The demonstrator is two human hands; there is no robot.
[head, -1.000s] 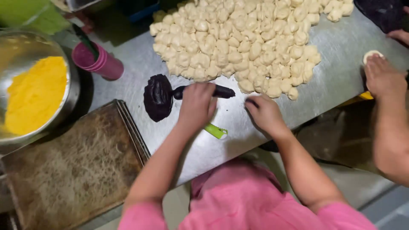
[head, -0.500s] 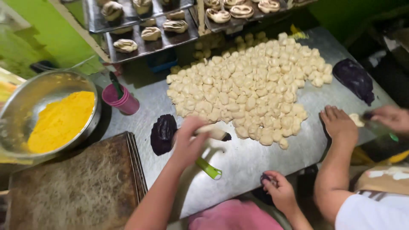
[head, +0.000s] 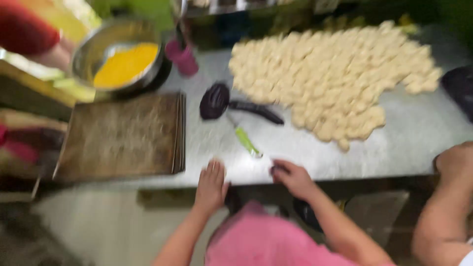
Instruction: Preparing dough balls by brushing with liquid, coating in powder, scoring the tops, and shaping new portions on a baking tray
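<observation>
The picture is blurred by motion. My left hand (head: pixel 211 183) lies flat with fingers apart on the near edge of the metal table (head: pixel 404 143) and holds nothing. My right hand (head: pixel 291 177) rests beside it, fingers curled around a small dark lump of paste (head: pixel 277 169). Just beyond the hands lies a green-handled tool (head: pixel 245 141). Farther back sit a dark purple mound of paste (head: pixel 215 101) and a dark roll (head: pixel 257 111). A large heap of pale dough pieces (head: pixel 335 74) covers the table's far right.
A worn baking tray (head: pixel 123 135) lies at the left. Behind it stand a metal bowl of yellow mixture (head: pixel 124 63) and a pink cup (head: pixel 183 58). Another person's arm (head: pixel 451 197) reaches in at the right, near more dark paste (head: pixel 460 86). A red sleeve (head: pixel 24 29) shows top left.
My left hand has drawn back from the dark roll to the table's near edge. My right hand has come up onto the edge. The view swung right and blurred.
</observation>
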